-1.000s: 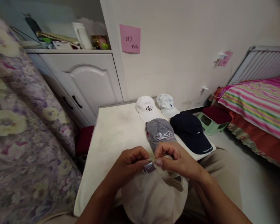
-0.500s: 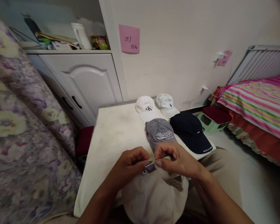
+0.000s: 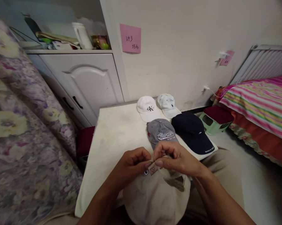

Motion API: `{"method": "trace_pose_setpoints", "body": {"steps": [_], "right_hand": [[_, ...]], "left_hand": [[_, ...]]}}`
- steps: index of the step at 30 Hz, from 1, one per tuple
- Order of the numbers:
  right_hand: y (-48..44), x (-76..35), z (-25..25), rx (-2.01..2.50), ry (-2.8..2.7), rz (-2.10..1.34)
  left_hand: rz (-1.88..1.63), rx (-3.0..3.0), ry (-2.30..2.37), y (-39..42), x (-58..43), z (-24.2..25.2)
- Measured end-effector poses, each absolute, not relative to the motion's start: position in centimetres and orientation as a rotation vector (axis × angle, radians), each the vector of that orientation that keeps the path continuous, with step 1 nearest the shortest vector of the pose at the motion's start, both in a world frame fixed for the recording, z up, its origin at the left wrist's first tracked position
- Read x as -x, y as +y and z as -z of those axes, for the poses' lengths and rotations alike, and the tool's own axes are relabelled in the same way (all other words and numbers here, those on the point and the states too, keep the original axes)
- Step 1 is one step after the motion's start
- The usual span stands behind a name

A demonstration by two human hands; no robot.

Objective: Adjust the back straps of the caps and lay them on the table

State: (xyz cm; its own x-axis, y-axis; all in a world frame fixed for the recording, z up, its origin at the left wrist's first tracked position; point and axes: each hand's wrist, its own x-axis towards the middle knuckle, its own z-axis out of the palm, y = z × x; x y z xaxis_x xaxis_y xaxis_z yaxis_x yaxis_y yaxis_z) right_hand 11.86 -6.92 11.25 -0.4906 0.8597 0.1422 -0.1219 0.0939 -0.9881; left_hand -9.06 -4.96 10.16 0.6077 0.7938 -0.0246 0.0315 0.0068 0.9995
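A beige baseball cap (image 3: 155, 197) rests near my lap at the table's front edge, its rear opening toward the table. My left hand (image 3: 135, 162) is closed in a pinch on the cap's back strap, beside a small metal buckle (image 3: 153, 169) and an eyelet. My right hand (image 3: 176, 160) pinches the strap at the buckle from the other side, fingertips almost touching the left ones. Just beyond the hands lies a grey cap (image 3: 161, 129) lettered "Always", its brim partly hidden by my right hand.
On the cream table (image 3: 108, 134) are also a white cap (image 3: 146, 106), a pale cap (image 3: 167, 104) and a navy cap (image 3: 191, 129). A floral curtain (image 3: 33, 125) hangs at left. A green stool (image 3: 212, 125) and a bed (image 3: 260, 100) stand at right.
My right fingertips have shifted slightly left, onto the buckle. The buckle has tilted and its dark face now looks paler. The cap has barely moved.
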Motion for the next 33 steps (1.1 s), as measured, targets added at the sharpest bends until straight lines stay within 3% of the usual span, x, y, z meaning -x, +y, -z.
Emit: {"method": "trace_pose_setpoints", "body": {"steps": [7, 15, 33], "right_hand": [[-7.1, -12.7, -9.9, 0.767, -1.506, -1.63], [-7.7, -12.1, -11.3, 0.783, -1.645, -1.443], [-8.0, -12.9, -10.4, 0.859, -1.593, -1.671]], "left_hand": [[-0.694, -1.435, 0.69, -4.7, 9.2, -9.8], [-0.648, -1.431, 0.642, -5.0, 9.1, -9.8], [-0.627, -1.439, 0.692, -5.1, 9.1, -10.2]]}}
